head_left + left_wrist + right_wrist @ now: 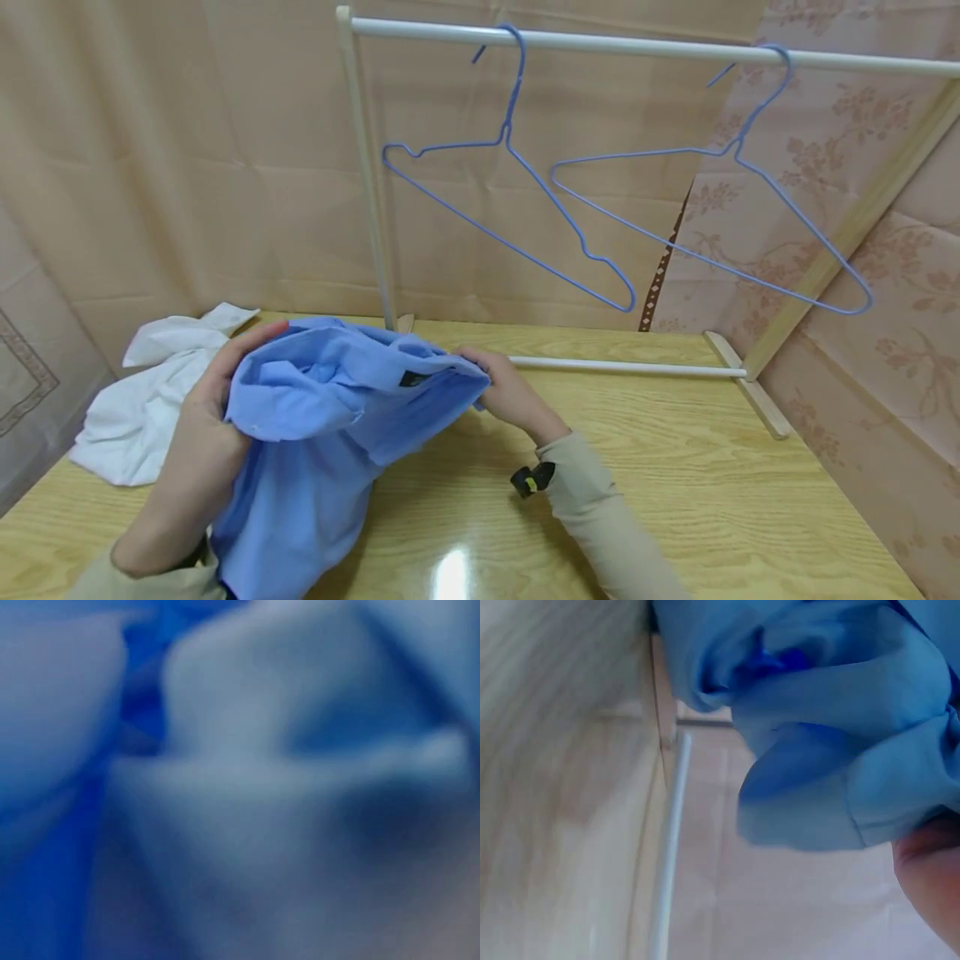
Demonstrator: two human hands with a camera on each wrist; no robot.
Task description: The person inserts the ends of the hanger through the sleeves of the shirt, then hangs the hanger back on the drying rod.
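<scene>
Light blue is shown by the plain soft cloth garment point(300, 500), on which a small black rectangular label point(414, 378) is carried. Plain white is shown by the crumpled cloth point(142, 417) at the far left corner of the yellowish wooden desk point(675, 500), which is streaked with grain. Both thin wire hangers point(516, 83) are coloured blue. Beyond the desk's far edge, the plain beige curtain point(187, 125) is met by pale pink fabric point(810, 150) printed with darker flowers.
</scene>
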